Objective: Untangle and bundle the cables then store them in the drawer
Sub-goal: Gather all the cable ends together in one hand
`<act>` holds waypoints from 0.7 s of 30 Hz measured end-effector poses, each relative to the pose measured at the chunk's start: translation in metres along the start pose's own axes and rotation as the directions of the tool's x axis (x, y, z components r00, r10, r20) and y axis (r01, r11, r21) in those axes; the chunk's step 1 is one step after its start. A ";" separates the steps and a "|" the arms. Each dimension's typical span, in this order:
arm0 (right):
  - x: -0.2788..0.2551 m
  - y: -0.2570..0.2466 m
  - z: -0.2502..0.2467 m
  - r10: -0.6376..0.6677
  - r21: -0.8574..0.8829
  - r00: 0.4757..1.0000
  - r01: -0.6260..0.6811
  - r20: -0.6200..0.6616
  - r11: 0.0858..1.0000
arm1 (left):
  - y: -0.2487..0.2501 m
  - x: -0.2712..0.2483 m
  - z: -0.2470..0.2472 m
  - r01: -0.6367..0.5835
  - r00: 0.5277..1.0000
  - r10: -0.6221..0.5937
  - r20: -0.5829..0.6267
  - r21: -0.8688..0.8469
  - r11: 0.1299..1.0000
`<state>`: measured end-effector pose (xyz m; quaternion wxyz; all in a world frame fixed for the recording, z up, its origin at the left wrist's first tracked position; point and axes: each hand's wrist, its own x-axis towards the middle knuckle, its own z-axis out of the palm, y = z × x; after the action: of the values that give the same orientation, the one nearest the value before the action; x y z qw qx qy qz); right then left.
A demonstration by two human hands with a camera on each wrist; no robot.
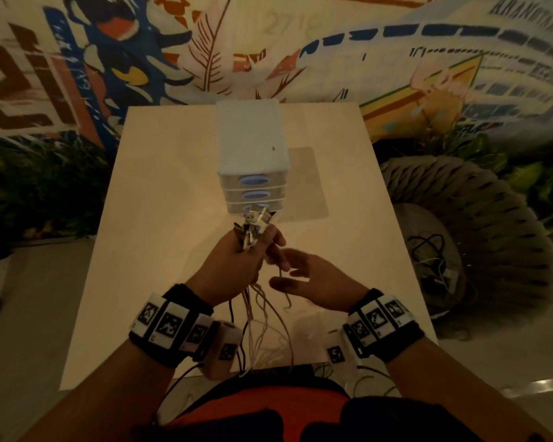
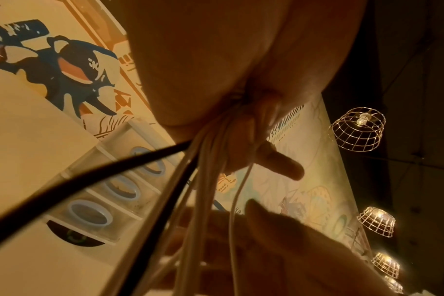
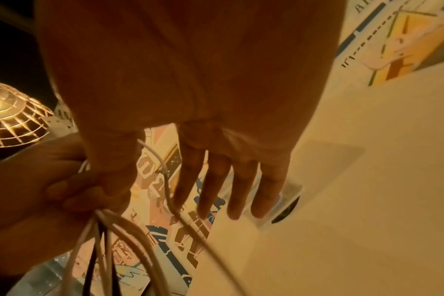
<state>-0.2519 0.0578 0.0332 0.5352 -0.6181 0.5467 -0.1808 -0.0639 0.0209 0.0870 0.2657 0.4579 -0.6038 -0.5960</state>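
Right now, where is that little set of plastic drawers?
In the head view, the drawer unit stands on the table at its middle, toward the far edge, just beyond the left hand gripping the cables.

Three drawers (image 1: 253, 194), two hands (image 1: 233, 260), one table (image 1: 160, 193).

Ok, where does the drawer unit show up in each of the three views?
Head: drawer unit at centre, on the table, just beyond the cables' plugs in the left hand.
Left wrist: lower left, three blue oval handles, behind the black cable.
Right wrist: mostly hidden behind the right hand's fingers; a corner shows.
Shared landmark: the painted wall.
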 end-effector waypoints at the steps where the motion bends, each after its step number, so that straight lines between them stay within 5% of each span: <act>1: 0.002 0.000 0.004 0.003 -0.017 0.999 -0.003 0.034 1.000 | 0.000 0.001 0.000 -0.006 1.000 0.006 -0.015 -0.004 1.000; 7: -0.013 0.040 -0.011 -0.023 0.102 0.998 0.029 -0.067 0.994 | -0.003 0.003 -0.019 -0.026 0.967 -0.010 -0.253 -0.138 0.990; 11: -0.043 0.085 -0.047 0.094 0.149 0.971 -0.061 -0.221 0.987 | -0.017 0.005 -0.039 0.045 0.921 -0.080 -0.382 -0.099 0.994; 17: -0.081 0.113 -0.082 0.066 -0.002 0.942 -0.071 -0.329 0.997 | -0.035 0.010 -0.060 0.115 0.859 -0.187 -0.476 -0.176 0.978; 21: -0.089 0.102 -0.094 -0.025 0.015 0.887 0.036 -0.460 0.999 | -0.043 0.017 -0.066 0.187 0.842 -0.234 -0.485 -0.145 0.972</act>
<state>-0.4071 0.1092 0.0123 0.3948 -0.5599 0.6459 -0.3367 -0.0042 -0.0195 0.0512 0.3665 0.6470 -0.4323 -0.5101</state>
